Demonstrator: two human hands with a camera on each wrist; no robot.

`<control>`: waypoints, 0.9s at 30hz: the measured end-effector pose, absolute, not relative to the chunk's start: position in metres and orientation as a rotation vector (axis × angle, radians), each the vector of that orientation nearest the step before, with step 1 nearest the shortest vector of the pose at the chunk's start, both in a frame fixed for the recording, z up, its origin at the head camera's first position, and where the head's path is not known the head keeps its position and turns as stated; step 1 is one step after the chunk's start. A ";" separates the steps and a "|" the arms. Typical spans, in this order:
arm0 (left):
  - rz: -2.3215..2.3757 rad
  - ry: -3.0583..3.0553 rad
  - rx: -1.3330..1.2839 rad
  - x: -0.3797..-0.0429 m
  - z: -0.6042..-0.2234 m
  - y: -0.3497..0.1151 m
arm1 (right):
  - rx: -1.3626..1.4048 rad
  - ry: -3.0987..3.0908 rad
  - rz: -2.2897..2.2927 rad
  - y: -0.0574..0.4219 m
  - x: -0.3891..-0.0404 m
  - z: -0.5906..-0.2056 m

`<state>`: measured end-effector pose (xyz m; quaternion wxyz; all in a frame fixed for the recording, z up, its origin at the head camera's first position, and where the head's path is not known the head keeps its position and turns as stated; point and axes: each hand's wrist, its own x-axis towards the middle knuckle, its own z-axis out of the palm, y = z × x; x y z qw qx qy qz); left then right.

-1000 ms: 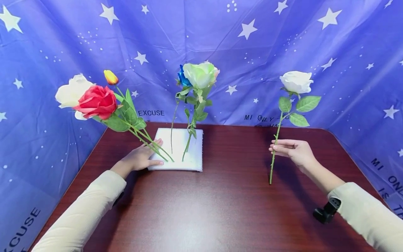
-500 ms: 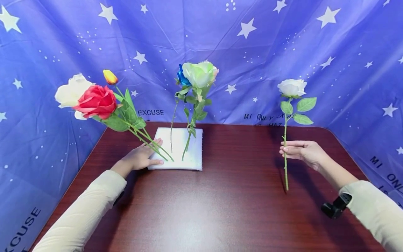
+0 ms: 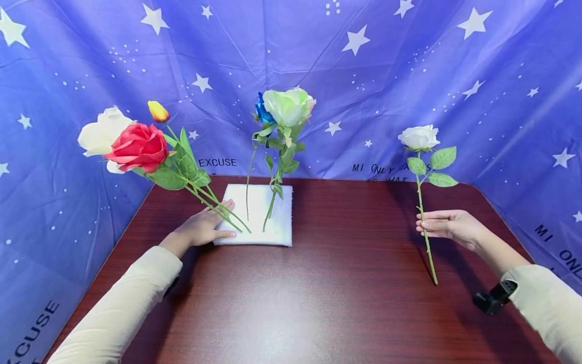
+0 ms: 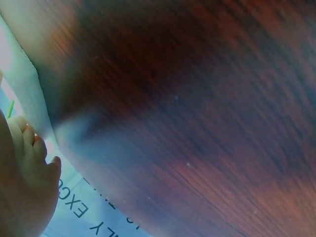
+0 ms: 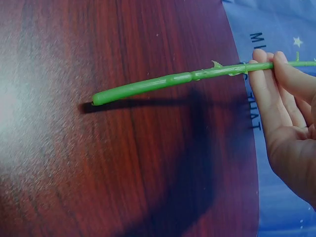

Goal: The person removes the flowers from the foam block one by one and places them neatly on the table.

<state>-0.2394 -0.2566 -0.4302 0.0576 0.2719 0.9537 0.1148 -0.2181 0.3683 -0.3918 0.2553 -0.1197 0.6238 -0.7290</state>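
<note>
My right hand (image 3: 456, 228) pinches the thin green stem of a white artificial rose (image 3: 418, 138) between thumb and fingers. The rose stands nearly upright at the right of the head view, bloom on top. In the right wrist view the bare lower end of its stem (image 5: 143, 88) shows close over the table. With straight, spread fingers, my left hand (image 3: 196, 230) rests on the left edge of a white foam block (image 3: 279, 222). Several flowers rise from that block: a red rose (image 3: 141, 147), a cream bloom (image 3: 102, 132), a yellow-orange tulip (image 3: 158, 111), a blue rose (image 3: 262, 108) and a pale green bloom (image 3: 288, 107).
The block lies on a dark red-brown wooden table (image 3: 345, 283), toward its back. A blue curtain (image 3: 318, 45) with white stars encloses the back and sides. The flowers on the left lean out over my left hand.
My right hand has moved to the right and slightly nearer with the white rose, whose bloom sits lower now. My left hand and the flowers in the block stay in place.
</note>
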 end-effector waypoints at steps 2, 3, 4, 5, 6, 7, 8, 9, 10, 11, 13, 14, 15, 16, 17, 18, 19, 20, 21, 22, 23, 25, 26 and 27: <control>0.346 2.891 0.828 -0.239 -0.429 -0.256 | -0.319 1.696 -1.974 0.372 -0.216 -0.394; 0.347 2.891 0.830 -0.239 -0.429 -0.256 | -0.314 1.700 -1.970 0.373 -0.215 -0.396; 0.345 2.889 0.828 -0.239 -0.429 -0.256 | -0.310 1.707 -1.964 0.374 -0.213 -0.397; 0.345 2.885 0.824 -0.239 -0.428 -0.256 | -0.313 1.709 -1.958 0.376 -0.212 -0.398; 0.344 2.883 0.821 -0.239 -0.428 -0.256 | -0.311 1.714 -1.953 0.377 -0.211 -0.399; 0.345 2.879 0.817 -0.239 -0.428 -0.256 | -0.310 1.708 -1.952 0.378 -0.210 -0.400; 0.349 2.875 0.813 -0.239 -0.427 -0.256 | -0.307 1.703 -1.954 0.379 -0.209 -0.401; 0.350 2.873 0.810 -0.239 -0.427 -0.255 | -0.306 1.699 -1.957 0.381 -0.207 -0.402; 0.351 2.869 0.803 -0.239 -0.427 -0.255 | -0.304 1.693 -1.958 0.382 -0.206 -0.403; 0.352 2.868 0.800 -0.238 -0.427 -0.255 | -0.300 1.685 -1.961 0.383 -0.204 -0.404; 0.353 2.868 0.792 -0.238 -0.426 -0.255 | -0.292 1.675 -1.964 0.386 -0.202 -0.406; 0.352 2.868 0.788 -0.238 -0.427 -0.255 | -0.287 1.674 -1.963 0.388 -0.200 -0.407; 0.352 2.869 0.787 -0.238 -0.427 -0.255 | -0.283 1.672 -1.963 0.389 -0.199 -0.407; 0.354 2.869 0.784 -0.238 -0.427 -0.256 | -0.277 1.670 -1.964 0.390 -0.199 -0.408; 0.350 2.872 0.791 -0.238 -0.427 -0.256 | -0.271 1.672 -1.965 0.391 -0.198 -0.409; 0.353 2.872 0.789 -0.239 -0.427 -0.256 | -0.267 1.674 -1.967 0.392 -0.197 -0.410; 0.356 2.873 0.793 -0.239 -0.427 -0.256 | -0.261 1.678 -1.969 0.393 -0.197 -0.410; 0.362 2.872 0.790 -0.239 -0.428 -0.256 | -0.254 1.683 -1.971 0.394 -0.197 -0.411; 0.368 2.872 0.794 -0.239 -0.428 -0.256 | -0.246 1.690 -1.972 0.395 -0.197 -0.412; 0.373 2.871 0.794 -0.239 -0.428 -0.256 | -0.234 1.696 -1.973 0.395 -0.196 -0.412; 0.376 2.873 0.798 -0.239 -0.428 -0.256 | -0.223 1.702 -1.974 0.396 -0.196 -0.413; 0.382 2.873 0.799 -0.239 -0.429 -0.256 | -0.201 1.709 -1.976 0.397 -0.196 -0.414; 0.381 2.877 0.804 -0.239 -0.429 -0.256 | -0.191 1.710 -1.977 0.398 -0.197 -0.415; 0.378 2.882 0.808 -0.239 -0.429 -0.256 | -0.181 1.710 -1.979 0.398 -0.197 -0.416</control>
